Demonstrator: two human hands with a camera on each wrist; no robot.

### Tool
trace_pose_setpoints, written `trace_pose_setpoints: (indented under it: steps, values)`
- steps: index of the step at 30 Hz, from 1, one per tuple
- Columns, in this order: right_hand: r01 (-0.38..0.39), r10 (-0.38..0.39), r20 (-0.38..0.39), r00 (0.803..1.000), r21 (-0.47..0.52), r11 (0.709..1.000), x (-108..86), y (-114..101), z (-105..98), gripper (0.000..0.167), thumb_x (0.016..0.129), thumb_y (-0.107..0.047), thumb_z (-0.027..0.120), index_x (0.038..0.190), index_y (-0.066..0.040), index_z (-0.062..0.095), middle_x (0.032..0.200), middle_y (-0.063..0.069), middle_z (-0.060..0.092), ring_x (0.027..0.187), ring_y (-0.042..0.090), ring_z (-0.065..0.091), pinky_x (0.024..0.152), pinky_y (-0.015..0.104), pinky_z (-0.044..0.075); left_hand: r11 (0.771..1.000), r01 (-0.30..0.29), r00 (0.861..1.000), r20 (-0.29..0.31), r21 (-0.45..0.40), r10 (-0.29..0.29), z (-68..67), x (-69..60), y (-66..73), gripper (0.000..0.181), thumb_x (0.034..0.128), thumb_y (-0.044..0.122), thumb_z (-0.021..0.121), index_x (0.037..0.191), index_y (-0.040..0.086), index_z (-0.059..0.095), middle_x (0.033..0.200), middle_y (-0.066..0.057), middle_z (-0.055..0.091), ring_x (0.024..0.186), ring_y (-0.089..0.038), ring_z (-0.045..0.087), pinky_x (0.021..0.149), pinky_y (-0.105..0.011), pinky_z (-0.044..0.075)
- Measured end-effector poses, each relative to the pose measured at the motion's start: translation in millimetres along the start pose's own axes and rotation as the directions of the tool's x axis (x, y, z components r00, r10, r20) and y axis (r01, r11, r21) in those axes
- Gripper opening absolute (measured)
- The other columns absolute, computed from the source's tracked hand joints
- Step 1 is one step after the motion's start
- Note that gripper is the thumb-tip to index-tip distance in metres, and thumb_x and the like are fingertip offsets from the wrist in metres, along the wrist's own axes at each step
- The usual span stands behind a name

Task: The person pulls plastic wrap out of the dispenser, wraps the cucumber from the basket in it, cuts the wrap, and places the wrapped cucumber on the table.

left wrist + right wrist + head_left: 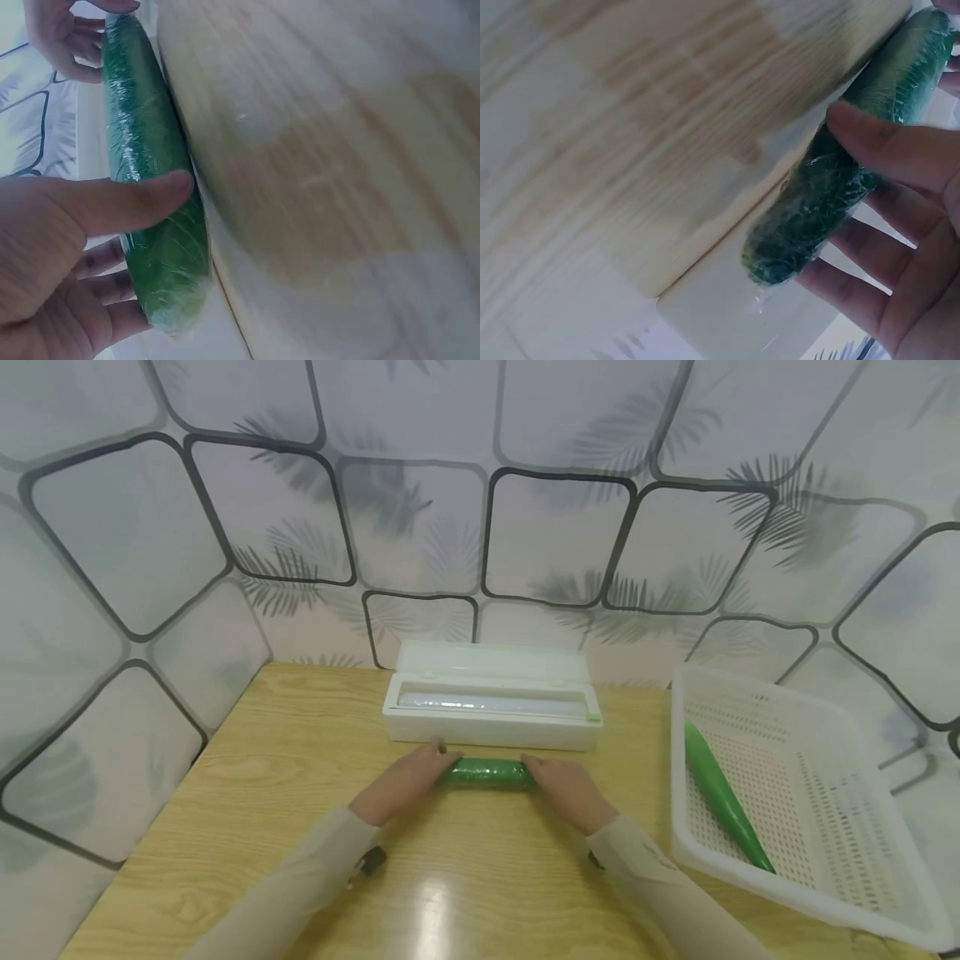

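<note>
A green cucumber [489,772] in shiny clear film lies crosswise between both hands, in front of a white box. My left hand [408,781] holds one end; in the left wrist view its thumb lies over the cucumber [146,142] and the fingers curl beneath. My right hand [566,789] grips the other end, and the right wrist view shows thumb on one side of the cucumber [889,86], fingers on the other. Wrinkled film covers both ends. The white box [487,731] has its lid [491,662] raised, with a roll of film [487,702] inside.
At the right stands a white perforated basket [862,810] with another long green cucumber [723,802] lying against its left side. The wooden table [262,760] meets a patterned wall [420,535] behind the box.
</note>
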State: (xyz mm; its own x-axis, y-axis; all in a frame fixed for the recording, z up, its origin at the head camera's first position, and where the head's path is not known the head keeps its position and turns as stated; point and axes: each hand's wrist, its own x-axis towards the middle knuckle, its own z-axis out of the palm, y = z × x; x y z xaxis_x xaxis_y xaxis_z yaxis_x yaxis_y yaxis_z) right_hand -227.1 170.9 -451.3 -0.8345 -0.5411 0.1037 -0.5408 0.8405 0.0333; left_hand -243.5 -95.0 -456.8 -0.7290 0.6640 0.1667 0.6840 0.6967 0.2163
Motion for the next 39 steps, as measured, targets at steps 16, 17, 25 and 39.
trace_pose_setpoints:
  steps: [16,17,25,39]
  values:
    - [0.000,0.006,-0.070,0.997,0.080,0.997,-8.4,4.3,6.0,0.035,0.082,0.005,0.062,0.116,-0.004,0.062,0.088,0.008,0.053,0.069,0.012,0.050,0.061,0.025,0.050,0.981,0.097,0.987,0.140,-0.167,-0.074,-5.8,-7.6,-3.9,0.036,0.0964,0.008,0.045,0.131,-0.003,0.048,0.129,-0.019,0.056,0.120,-0.033,0.054,0.103,-0.045,0.044]
    - [-0.018,0.024,-0.069,0.997,0.085,0.996,-8.5,3.1,5.6,0.033,0.083,0.004,0.062,0.115,-0.005,0.062,0.089,0.008,0.054,0.071,0.013,0.052,0.063,0.026,0.052,0.980,0.101,0.987,0.144,-0.170,-0.077,-4.9,-7.9,-3.8,0.037,0.0971,0.007,0.043,0.132,-0.003,0.046,0.130,-0.020,0.056,0.121,-0.033,0.053,0.104,-0.045,0.043]
    - [-0.066,0.068,-0.117,0.991,0.020,0.998,-10.2,0.7,11.0,0.027,0.080,-0.003,0.068,0.106,-0.007,0.067,0.085,0.006,0.060,0.066,0.014,0.057,0.057,0.025,0.051,0.987,0.093,0.991,0.103,-0.131,-0.080,1.4,-9.5,-4.6,0.042,0.0951,0.005,0.047,0.137,0.001,0.044,0.133,-0.019,0.054,0.122,-0.033,0.053,0.104,-0.044,0.043]
    - [-0.100,0.116,-0.118,0.986,0.134,0.986,-14.5,3.3,10.6,0.026,0.076,-0.010,0.072,0.101,-0.003,0.065,0.093,0.010,0.070,0.082,0.023,0.066,0.075,0.036,0.056,0.934,0.233,0.972,0.069,-0.272,-0.223,3.3,-13.3,-9.3,0.025,0.0976,0.019,0.047,0.118,0.009,0.056,0.086,-0.002,0.046,0.074,-0.012,0.046,0.064,-0.026,0.045]
